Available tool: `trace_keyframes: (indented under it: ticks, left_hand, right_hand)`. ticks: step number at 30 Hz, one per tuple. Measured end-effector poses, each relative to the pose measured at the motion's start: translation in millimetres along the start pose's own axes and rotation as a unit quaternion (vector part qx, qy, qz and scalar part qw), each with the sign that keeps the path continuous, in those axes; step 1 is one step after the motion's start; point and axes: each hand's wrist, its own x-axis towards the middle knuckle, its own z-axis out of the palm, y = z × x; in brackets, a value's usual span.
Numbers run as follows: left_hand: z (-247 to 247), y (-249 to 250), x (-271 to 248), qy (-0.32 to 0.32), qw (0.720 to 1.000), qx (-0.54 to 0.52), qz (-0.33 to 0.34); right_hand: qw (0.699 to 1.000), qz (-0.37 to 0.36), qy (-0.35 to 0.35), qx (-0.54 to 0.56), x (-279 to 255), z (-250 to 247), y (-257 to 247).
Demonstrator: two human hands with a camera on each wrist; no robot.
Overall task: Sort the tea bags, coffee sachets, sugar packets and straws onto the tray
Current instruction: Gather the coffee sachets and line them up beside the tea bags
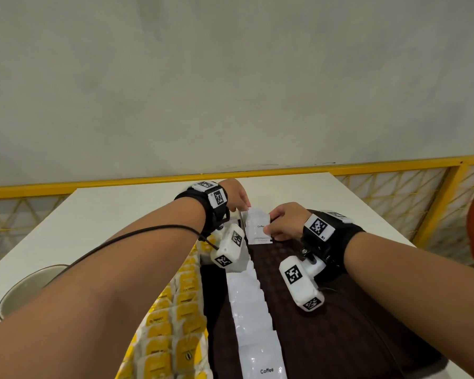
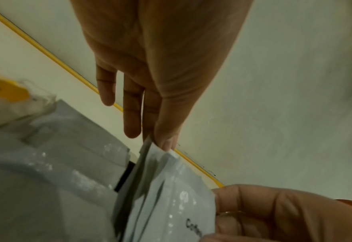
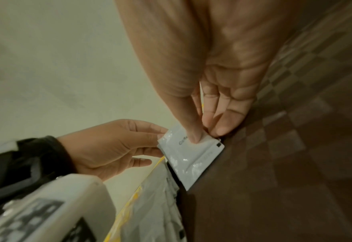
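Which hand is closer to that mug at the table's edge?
Left. The left hand pinches the coffee sachet on the mug's side; the right hand holds the sachet's far edge.

"Coffee" is printed in black on the white sachet point(image 1: 258, 225) held up at the far end of the row, and again on the nearest sachet point(image 1: 263, 362) at the row's close end. The right wristband's marker plate point(image 1: 319, 226) carries "R1" in its corner. Print on the yellow tea bag tags point(image 1: 187, 309) is too blurred to read.

Both forearms extended forward; left hand point(image 1: 237, 196) fingertips pinching, right hand point(image 1: 286, 222) curled in thumb-finger grip.
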Motion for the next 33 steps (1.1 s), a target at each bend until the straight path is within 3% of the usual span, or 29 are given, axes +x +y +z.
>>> trace_keyframes:
  ticks: [9,15,33]
  left_hand:
    - [2.8,-1.7,-1.2,0.006,1.000,-0.006,-0.003]
    - [-7.2,-6.1,-7.4,0.050,0.999,-0.003,-0.020]
    - [-4.8,-0.6,-10.2,-0.008,0.988,0.142,-0.059]
  right_hand:
    - [1.000,-0.011,-0.008,-0.009,-3.8,2.1,-0.9]
    - [1.000,-0.019,-0.005,0.011,-5.3,-5.0,-3.9]
    - [0.998,-0.047,-0.008,-0.033,-0.8,-6.9,-12.6]
